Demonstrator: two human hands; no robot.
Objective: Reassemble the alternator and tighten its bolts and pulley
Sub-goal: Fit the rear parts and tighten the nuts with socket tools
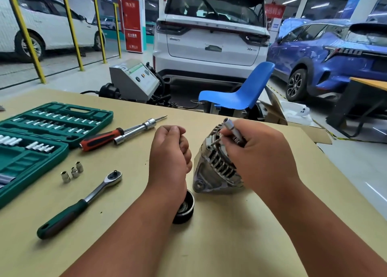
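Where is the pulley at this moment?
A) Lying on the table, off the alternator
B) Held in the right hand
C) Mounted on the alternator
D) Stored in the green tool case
A: the pulley lies flat on the table just in front of the alternator, partly hidden by the left arm and not mounted.

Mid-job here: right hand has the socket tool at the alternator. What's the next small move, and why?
Probably lower the slim silver socket driver, gripped in the right hand, onto the thin bolt sticking out of the grey ribbed alternator housing, then spin it in. The bolt stands proud, not driven home, and the black pulley lies loose beside it.
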